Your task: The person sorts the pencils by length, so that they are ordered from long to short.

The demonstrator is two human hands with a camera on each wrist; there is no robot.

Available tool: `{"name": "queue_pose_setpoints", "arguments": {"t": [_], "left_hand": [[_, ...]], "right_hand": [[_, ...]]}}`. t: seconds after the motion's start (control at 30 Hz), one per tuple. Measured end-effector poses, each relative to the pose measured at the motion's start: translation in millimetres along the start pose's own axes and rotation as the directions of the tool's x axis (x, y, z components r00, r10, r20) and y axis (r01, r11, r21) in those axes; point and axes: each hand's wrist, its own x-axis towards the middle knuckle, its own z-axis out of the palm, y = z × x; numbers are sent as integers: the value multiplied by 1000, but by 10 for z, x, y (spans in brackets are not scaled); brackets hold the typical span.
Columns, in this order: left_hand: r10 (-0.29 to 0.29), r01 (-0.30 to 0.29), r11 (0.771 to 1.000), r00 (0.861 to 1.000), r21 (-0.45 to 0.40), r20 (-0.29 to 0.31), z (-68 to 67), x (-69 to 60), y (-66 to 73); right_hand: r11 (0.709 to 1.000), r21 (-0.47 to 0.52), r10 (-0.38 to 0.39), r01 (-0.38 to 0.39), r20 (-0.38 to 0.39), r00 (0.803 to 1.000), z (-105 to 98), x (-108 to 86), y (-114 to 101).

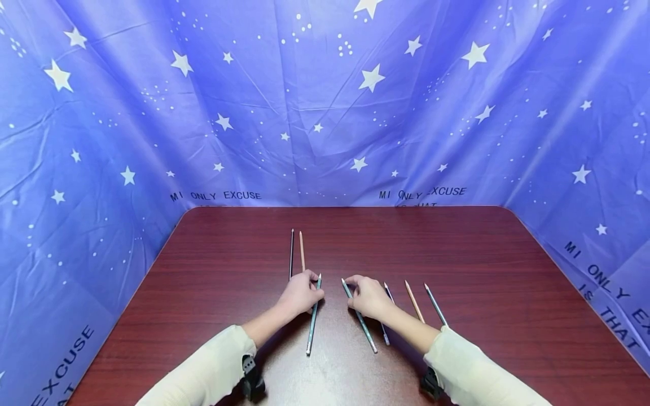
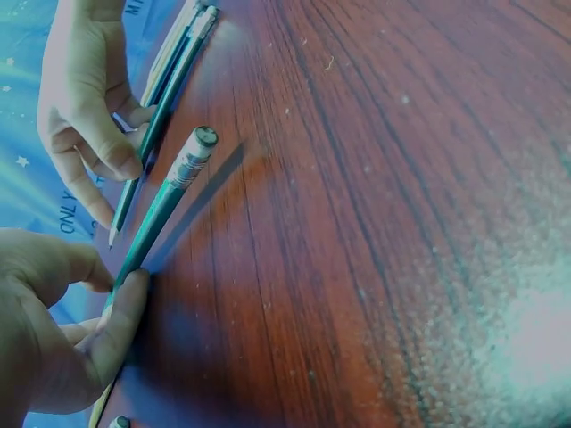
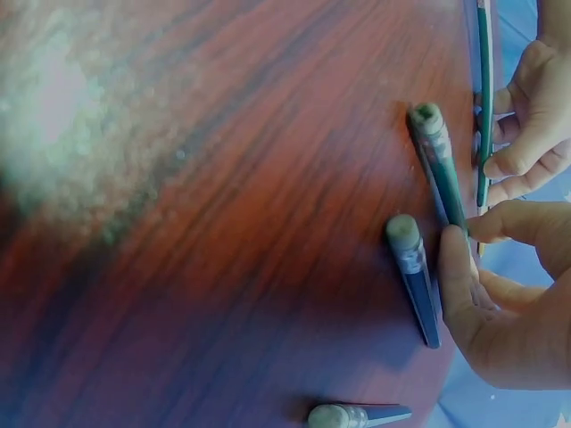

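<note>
Left fingers [image 2: 123, 325], right fingers [image 3: 457, 267] (narrow pinch): green pencil [image 1: 312, 325] each

A curtained-off booth, I'd say: blue star-printed fabric drapes [image 1: 325, 149] fill the frame's upper half, around 1 reddish-brown wood-grain table [image 1: 233, 242].

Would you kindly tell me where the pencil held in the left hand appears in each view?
Head: the pencil is just left of centre, in the lower half.
Left wrist: left of centre, eraser end pointing up and right.
Right wrist: upper right, running nearly vertical.
Shared landmark: the right hand, holding another pencil.
</note>
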Motion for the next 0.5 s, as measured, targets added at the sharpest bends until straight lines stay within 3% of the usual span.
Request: {"name": "queue_pose_setpoints", "arguments": {"t": [0.17,0.5], "left_hand": [[-13,13,999,1000,-36,0,-10,-20,-7],[16,-16,998,1000,-55,1,-28,-49,-36]], "right_hand": [[997,79,20,-23,34,999,-4,6,4],[976,184,114,-120,42,993,-71,25,-39]]}}
